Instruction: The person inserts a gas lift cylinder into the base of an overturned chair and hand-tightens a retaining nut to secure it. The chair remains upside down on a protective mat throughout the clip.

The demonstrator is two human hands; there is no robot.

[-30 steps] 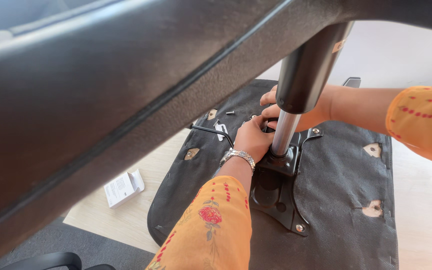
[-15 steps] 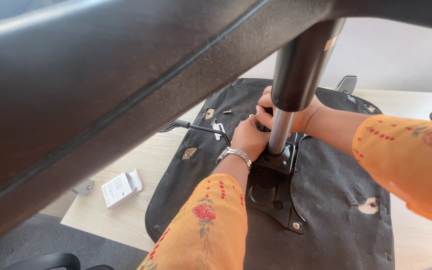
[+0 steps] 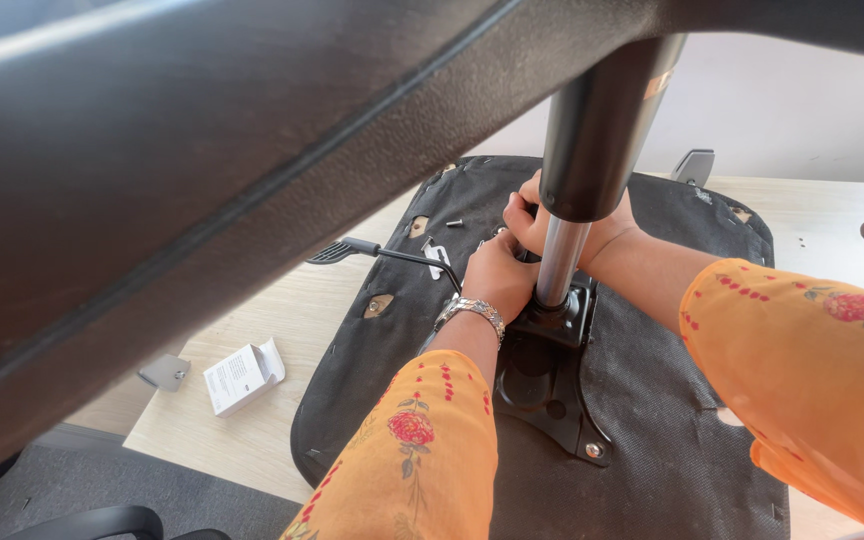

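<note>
Gas cylinder [image 3: 562, 262] stands between both hands [image 3: 500, 272] [image 3: 552, 220], their fingers closed at its base

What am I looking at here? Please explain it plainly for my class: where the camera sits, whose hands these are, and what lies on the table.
The single view comes from a camera on the person's head, looking down. Both arms wear orange flowered sleeves. The left hand and right hand work close together beside a shiny metal column; what they grip is hidden. The column rises from a black metal plate on an upturned black seat cushion lying on a pale wooden table. A black lever sticks out leftward. A small white box lies nearby.
</note>
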